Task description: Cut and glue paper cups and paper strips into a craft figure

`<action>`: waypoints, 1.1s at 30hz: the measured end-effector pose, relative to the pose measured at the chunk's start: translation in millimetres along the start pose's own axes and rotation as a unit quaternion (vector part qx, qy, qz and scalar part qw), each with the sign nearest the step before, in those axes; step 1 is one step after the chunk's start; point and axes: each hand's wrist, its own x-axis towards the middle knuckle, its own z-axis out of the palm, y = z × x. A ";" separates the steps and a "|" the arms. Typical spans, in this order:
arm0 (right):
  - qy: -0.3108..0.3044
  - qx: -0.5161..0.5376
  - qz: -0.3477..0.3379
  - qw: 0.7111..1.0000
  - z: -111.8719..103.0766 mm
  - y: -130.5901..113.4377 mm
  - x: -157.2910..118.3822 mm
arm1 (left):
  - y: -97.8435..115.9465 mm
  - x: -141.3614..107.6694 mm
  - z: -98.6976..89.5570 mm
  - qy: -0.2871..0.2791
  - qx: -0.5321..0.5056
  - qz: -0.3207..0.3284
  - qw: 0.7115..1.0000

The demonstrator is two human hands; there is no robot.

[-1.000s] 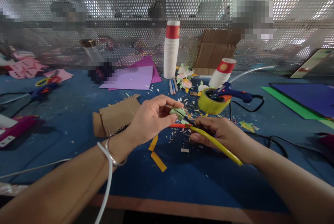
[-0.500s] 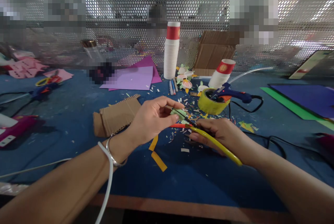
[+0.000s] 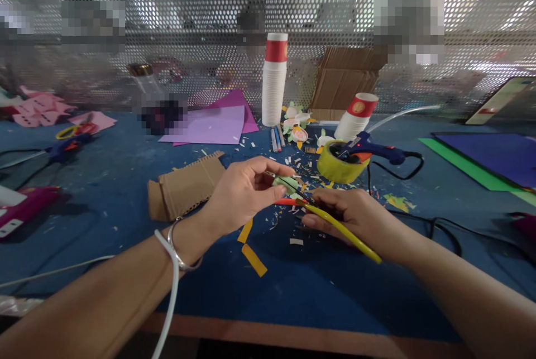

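Observation:
My left hand pinches a small pale green paper piece between thumb and fingers. My right hand is closed round a pair of scissors, whose long yellow handle part slants down over the fingers. A dark, thin blade reaches up-left across the green paper, and an orange part lies just below it, by my left thumb. Most of the grip is hidden behind the right hand. Under both hands lie scattered paper scraps and two orange-yellow paper strips.
Corrugated cardboard lies left of my hands. A yellow tape roll with a blue glue gun stands at the right. Behind are paper cup stacks, small paper turtle-like figures, markers and purple sheets.
The green paper has turned slightly between my left fingers. The scissors' yellow handle has shifted a little up and left. Both hands stay nearly in place.

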 end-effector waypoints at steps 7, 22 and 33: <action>0.002 -0.011 -0.003 1.000 -1.3 -3.1 -1.6 | 1.5 -1.9 2.2 -0.015 0.016 0.016 1.000; 0.002 -0.024 -0.003 1.000 -2.3 2.0 -1.0 | 4.0 0.8 1.7 -0.021 -0.026 0.006 0.999; -0.006 -0.035 -0.018 0.999 -2.2 -0.5 -3.0 | 5.6 1.4 -1.0 -0.052 0.036 -0.028 0.998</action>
